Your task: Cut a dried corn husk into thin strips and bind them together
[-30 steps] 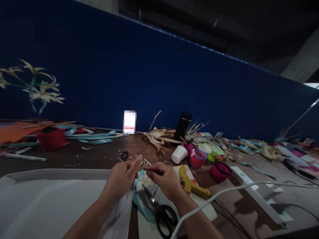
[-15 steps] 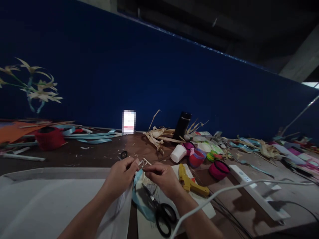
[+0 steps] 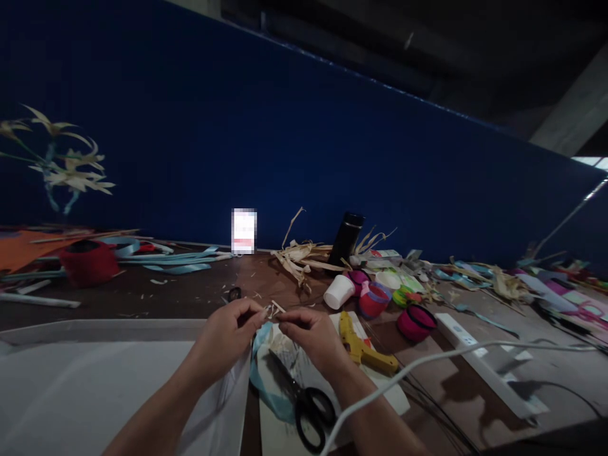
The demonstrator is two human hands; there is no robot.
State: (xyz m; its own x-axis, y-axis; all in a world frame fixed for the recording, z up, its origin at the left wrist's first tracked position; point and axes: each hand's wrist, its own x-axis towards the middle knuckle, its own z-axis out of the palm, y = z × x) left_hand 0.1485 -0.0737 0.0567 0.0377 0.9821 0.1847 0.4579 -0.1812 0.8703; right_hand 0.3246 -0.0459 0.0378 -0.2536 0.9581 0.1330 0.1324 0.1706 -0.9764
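Observation:
My left hand [image 3: 232, 339] and my right hand [image 3: 312, 340] meet near the middle, thumb and forefinger of each pinched together. Something thin and pale shows between the fingertips, too small to name. A short cream stick [image 3: 278, 306] shows just beyond them; whether it is held cannot be told. Below the hands lies a light blue ribbon [image 3: 273, 396] beside some pale crumpled material. Black-handled scissors [image 3: 304, 399] rest between my forearms, blades pointing up toward the fingers. A yellow glue gun [image 3: 361, 351] lies on paper just right of my right hand.
A white tray [image 3: 109, 386] fills the left front. A white cable [image 3: 403, 373] crosses my right forearm toward a power strip [image 3: 494, 370]. A white cup [image 3: 339, 292], ribbon rolls [image 3: 417, 322], a black bottle [image 3: 347, 239] and dried husks [image 3: 301, 256] stand or lie behind.
My fingertips have drawn slightly apart around the thin pale piece, and the left hand's fingers have shifted a little. The view has moved slightly; the scissors and glue gun lie as before.

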